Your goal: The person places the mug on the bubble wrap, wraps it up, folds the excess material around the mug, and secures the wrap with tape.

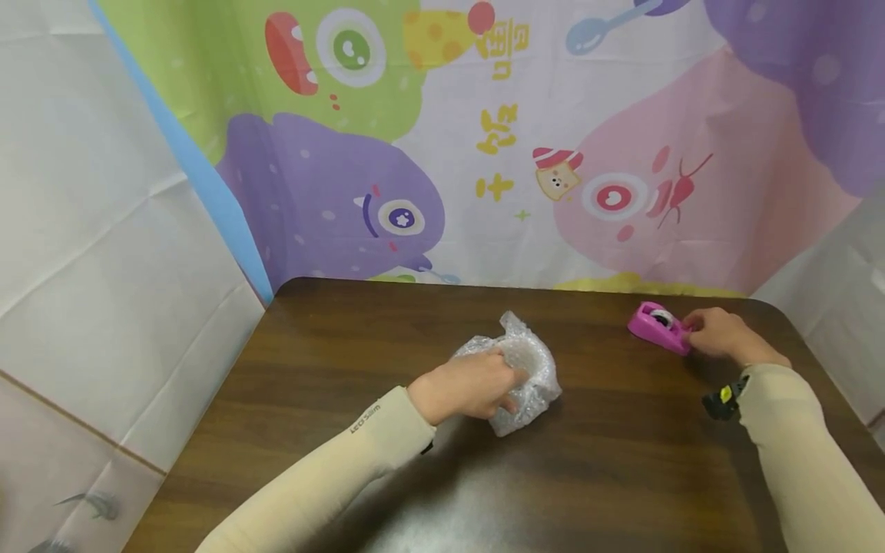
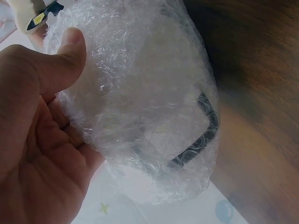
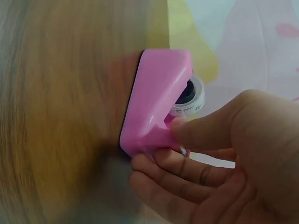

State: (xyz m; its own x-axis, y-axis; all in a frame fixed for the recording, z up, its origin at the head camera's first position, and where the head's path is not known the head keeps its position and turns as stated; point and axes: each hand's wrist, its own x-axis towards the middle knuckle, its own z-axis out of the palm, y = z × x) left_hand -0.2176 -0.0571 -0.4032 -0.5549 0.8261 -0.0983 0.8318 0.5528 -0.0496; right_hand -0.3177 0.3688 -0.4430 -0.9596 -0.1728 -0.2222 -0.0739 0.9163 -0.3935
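From the head view, our left hand [image 1: 470, 384] gripped the bubble-wrap bundle [image 1: 528, 376] mid-counter [image 1: 346, 369], steadying it, while our right hand [image 1: 715, 334] pinched the pink tape dispenser [image 1: 657, 326] near the far right corner, before a cartoon backdrop [image 1: 484, 138].

At the left wrist, the thumb [image 2: 65, 56] pressed the wrap [image 2: 149, 102] closed around something dark.

At the right wrist, fingertips [image 3: 187, 128] clamped the dispenser's [image 3: 156, 102] end.

1. Left hand [image 1: 466, 384]: forearm reaching forward from lower left, fingers and thumb curled in a closed grip.
2. Right hand [image 1: 719, 334]: arm extended at right, fingertips pinching, thumb pressed.
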